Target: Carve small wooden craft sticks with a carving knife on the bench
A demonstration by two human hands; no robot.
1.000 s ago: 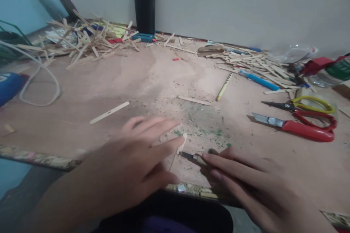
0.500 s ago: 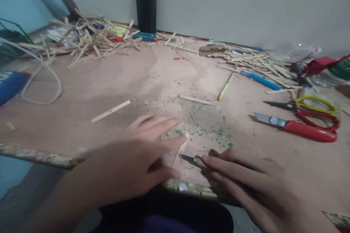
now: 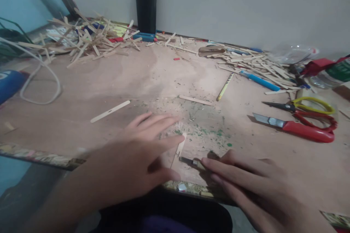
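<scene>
My left hand (image 3: 147,145) lies over a popsicle stick (image 3: 181,145), its fingers stretched and spread. The index fingertip presses the stick's far end and the thumb is by its near end, holding it against the table. A small notch or cut mark shows partway along the stick. In my right hand (image 3: 254,185) a small craft knife (image 3: 188,161) is gripped, fingers closed round the handle. Its narrow blade points left, with the tip at the stick's right edge; whether it touches I cannot tell.
On the wooden table (image 3: 120,80) lie a loose notched stick (image 3: 111,111), another stick (image 3: 195,100) and green shavings. A pencil (image 3: 225,86), scissors (image 3: 296,106) and a red-handled utility knife (image 3: 307,131) lie to the right. Stick piles (image 3: 90,42) stand behind.
The knife tip has shifted slightly back from the popsicle stick, and the cut mark shows more plainly. My left hand keeps its place on the stick. The view has moved a little.
</scene>
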